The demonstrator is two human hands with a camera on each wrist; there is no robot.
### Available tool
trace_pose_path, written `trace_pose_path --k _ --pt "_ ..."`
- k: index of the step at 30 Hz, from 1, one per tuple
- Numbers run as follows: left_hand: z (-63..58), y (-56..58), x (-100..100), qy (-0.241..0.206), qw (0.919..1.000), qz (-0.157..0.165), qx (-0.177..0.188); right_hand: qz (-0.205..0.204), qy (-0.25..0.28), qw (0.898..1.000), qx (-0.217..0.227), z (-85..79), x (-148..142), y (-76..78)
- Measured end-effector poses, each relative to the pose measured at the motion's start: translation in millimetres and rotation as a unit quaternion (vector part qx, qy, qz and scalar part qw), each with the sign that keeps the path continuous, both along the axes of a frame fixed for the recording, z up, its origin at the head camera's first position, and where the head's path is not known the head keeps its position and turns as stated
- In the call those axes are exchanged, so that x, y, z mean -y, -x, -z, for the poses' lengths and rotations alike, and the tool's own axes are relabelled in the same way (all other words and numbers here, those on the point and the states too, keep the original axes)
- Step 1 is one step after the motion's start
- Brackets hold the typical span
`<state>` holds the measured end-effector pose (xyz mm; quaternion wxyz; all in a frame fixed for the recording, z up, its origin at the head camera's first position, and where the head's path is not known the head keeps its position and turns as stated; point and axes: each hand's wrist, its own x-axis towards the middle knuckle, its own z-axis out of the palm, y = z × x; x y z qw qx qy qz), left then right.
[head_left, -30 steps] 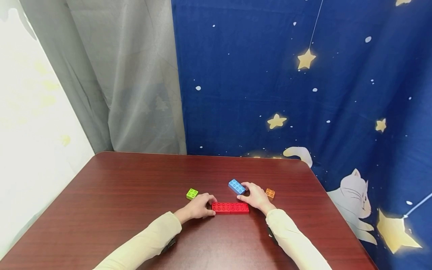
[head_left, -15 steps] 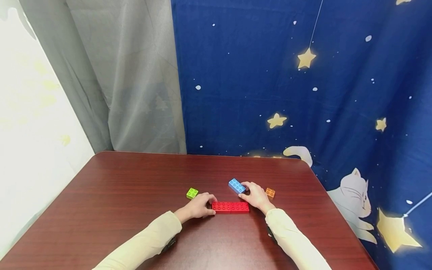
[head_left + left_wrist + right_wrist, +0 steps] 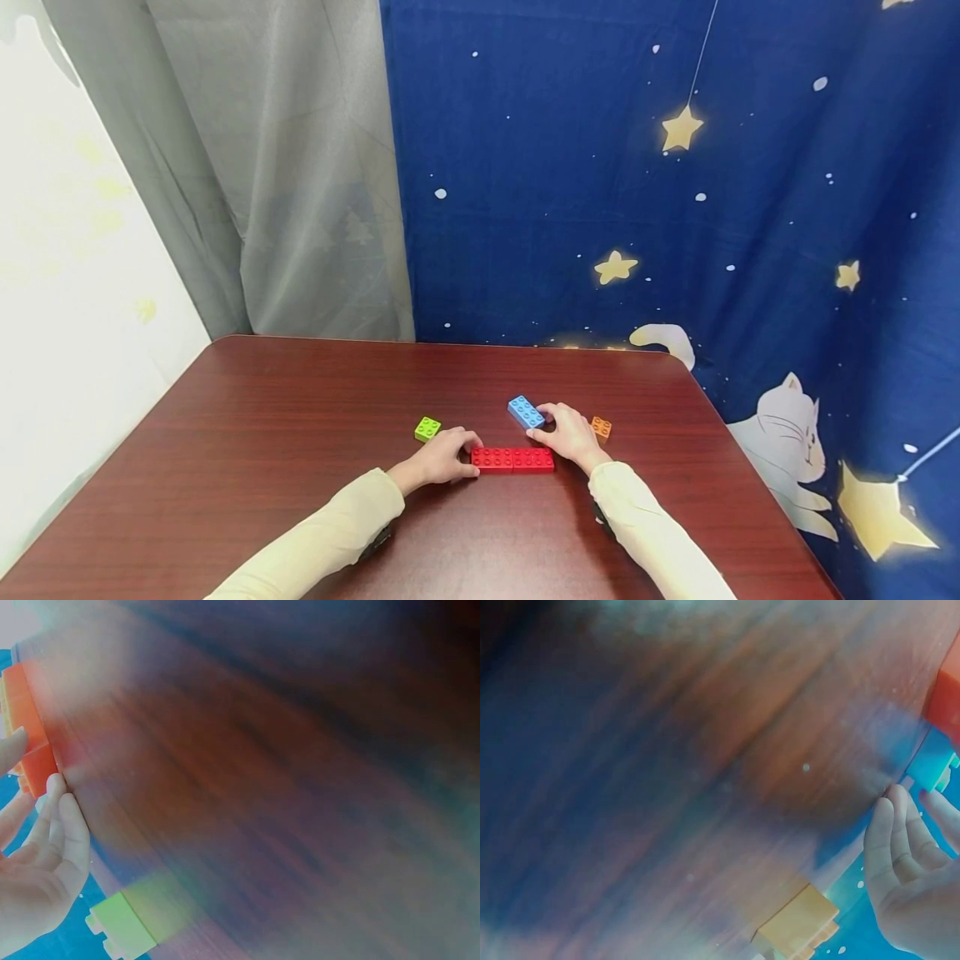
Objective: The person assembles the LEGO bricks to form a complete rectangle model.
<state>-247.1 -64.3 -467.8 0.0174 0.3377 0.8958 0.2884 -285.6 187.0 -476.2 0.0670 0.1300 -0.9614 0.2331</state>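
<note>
On the brown table, two red toy building bricks point(image 3: 513, 460) lie end to end in a row, studs up, with a thin seam between them. At the row's left end, my left hand point(image 3: 444, 456) holds the brick between thumb and fingers; the left wrist view shows the thumb near the side of the red brick point(image 3: 36, 742). A blue brick point(image 3: 526, 412) lies slanted just behind the row. My right hand point(image 3: 572, 436) pinches its right end with thumb and forefinger. In the right wrist view, the fingers partly cover the nearer end of the blue brick point(image 3: 930, 761).
A small green brick point(image 3: 427, 429) lies behind my left hand. Beyond my right hand, to its right, sits a small orange brick point(image 3: 601, 429). The table's point(image 3: 300, 392) far edge runs before a grey curtain point(image 3: 322, 208) and a blue star-patterned curtain point(image 3: 525, 167).
</note>
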Motion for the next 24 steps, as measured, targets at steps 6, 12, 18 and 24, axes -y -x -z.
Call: trace_pose_path --k 6,12,18,24 --pt "0.2 0.0 -0.1 0.000 1.0000 0.000 -0.001 0.004 -0.006 1.000 0.004 0.4 1.3 0.4" --pt "0.7 0.2 0.0 0.002 1.0000 0.000 -0.005 0.000 0.005 1.000 0.010 0.4 0.7 0.9" --pt "1.0 0.3 0.0 0.003 1.0000 0.001 -0.008 -0.004 0.009 1.000 0.011 0.2 -0.8 0.2" --pt "0.6 0.2 0.1 0.006 1.0000 -0.002 -0.006 -0.011 0.033 0.999 0.024 0.2 -4.1 -1.2"
